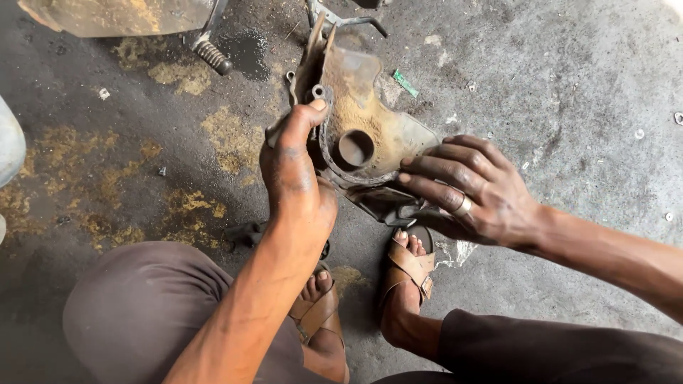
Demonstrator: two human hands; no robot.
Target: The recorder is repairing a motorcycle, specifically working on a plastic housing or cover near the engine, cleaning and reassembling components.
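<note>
Both of my hands are on a rusty metal cover (370, 139) that stands tilted on the oily floor (569, 85) just beyond my sandals (409, 267). My left hand (295, 174) grips its left edge, thumb up by a small lug. My right hand (473, 188), a ring on one finger, lies with fingers spread across its right side, pressing rather than clenching. Sawdust patches (178, 75) lie to the left, and a spring (212, 55) sits farther off
</note>
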